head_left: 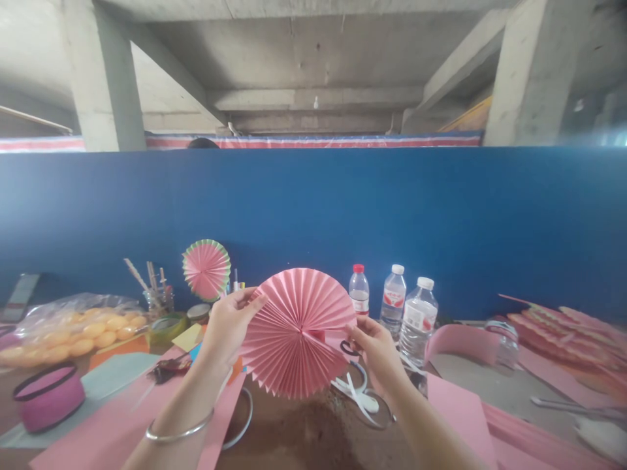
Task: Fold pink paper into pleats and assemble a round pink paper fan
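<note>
A round pleated pink paper fan (pixel 298 365) is held up before me, its folds spreading from the centre. My left hand (pixel 235 320) pinches its upper left edge between thumb and fingers; a silver bangle circles that wrist. At the fan's right edge, my right hand (pixel 373 341) grips the paper, close to a small black loop (pixel 349 348). Behind, to the left, stands a smaller pleated fan (pixel 206 270), pink with a green rim.
Water bottles (pixel 393 297) stand behind the fan to the right. A bag of yellow balls (pixel 93 329), a magenta container (pixel 51 399) and pink paper (pixel 112 424) lie left. More pleated paper (pixel 568 339) lies far right. A blue partition (pixel 313 209) rises behind the table.
</note>
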### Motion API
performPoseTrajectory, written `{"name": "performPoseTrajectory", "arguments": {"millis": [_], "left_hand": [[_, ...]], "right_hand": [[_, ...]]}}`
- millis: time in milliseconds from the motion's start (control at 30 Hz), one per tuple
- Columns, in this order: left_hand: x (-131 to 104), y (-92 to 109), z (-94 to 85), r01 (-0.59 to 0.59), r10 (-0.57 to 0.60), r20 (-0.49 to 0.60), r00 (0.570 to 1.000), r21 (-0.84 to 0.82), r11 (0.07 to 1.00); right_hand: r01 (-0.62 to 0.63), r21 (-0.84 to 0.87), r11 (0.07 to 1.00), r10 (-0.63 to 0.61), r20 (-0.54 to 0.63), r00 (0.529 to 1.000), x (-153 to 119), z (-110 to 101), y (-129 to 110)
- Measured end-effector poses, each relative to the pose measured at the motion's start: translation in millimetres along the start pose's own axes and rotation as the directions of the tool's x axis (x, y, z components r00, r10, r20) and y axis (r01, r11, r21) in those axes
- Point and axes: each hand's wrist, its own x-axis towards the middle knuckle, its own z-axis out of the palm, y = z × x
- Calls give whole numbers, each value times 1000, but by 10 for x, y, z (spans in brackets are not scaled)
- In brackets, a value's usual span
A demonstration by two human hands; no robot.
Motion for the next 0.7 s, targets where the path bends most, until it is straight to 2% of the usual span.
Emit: {"name": "performPoseTrajectory", "arguments": {"millis": [100,200,400,533,633,700], "left_hand": [[16,-23,-17,6,-7,-52,999,-23,1000],[23,-33,-22,4,-6,-56,998,-37,999],[30,-41,-15,-30,28,-63,998,-29,999],[21,-15,-9,-37,35,-62,997,-41,998],[11,10,-13,-35,33,-52,998,-34,999],[5,26,-19,-39,37,-46,998,-40,998]], "right_hand": [[6,-51,999,-3,45,999,10,-12,41],[-9,-107,994,15,57,998,10,-15,49],[-35,-97,995,47,122,991,-19,17,-15],[18,-183,983,10,147,989,-39,34,-57],[76,-261,962,-19,214,977,-35,19,-63],[88,-341,936,8,269,963,-23,-2,-50]]}}
